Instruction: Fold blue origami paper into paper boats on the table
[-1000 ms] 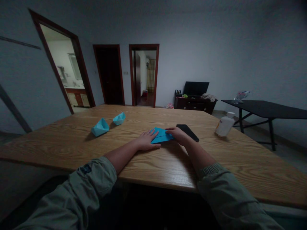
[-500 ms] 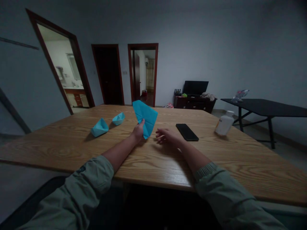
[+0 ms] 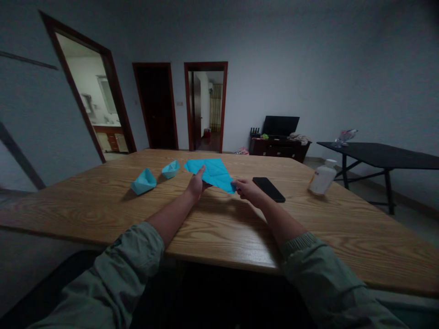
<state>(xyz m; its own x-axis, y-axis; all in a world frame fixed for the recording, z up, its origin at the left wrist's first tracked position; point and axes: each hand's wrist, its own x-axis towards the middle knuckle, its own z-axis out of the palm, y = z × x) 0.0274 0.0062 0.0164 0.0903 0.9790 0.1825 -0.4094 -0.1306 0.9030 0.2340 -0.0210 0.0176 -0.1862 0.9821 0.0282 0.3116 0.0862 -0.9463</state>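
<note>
A bright blue sheet of paper (image 3: pixel 214 172), marked with creases, is held above the wooden table between both hands. My left hand (image 3: pixel 196 183) grips its near left side, thumb on top and fingers underneath. At the paper's right corner, my right hand (image 3: pixel 247 189) pinches the edge between thumb and finger. Two folded light-blue paper boats stand on the left of the table: the nearer boat (image 3: pixel 144 182) and a farther boat (image 3: pixel 170 169), both apart from the hands.
The wooden table (image 3: pixel 206 233) spans the foreground. A black phone (image 3: pixel 269 188) lies just right of my right hand, and a white bottle (image 3: pixel 322 178) stands farther right. Beyond are a black table (image 3: pixel 380 154) and a television (image 3: pixel 281 125) on a dark cabinet.
The paper has tipped from nearly upright to flatter, its far edge lowered. My right hand, earlier empty with loose fingers, has taken hold of the paper's right corner.
</note>
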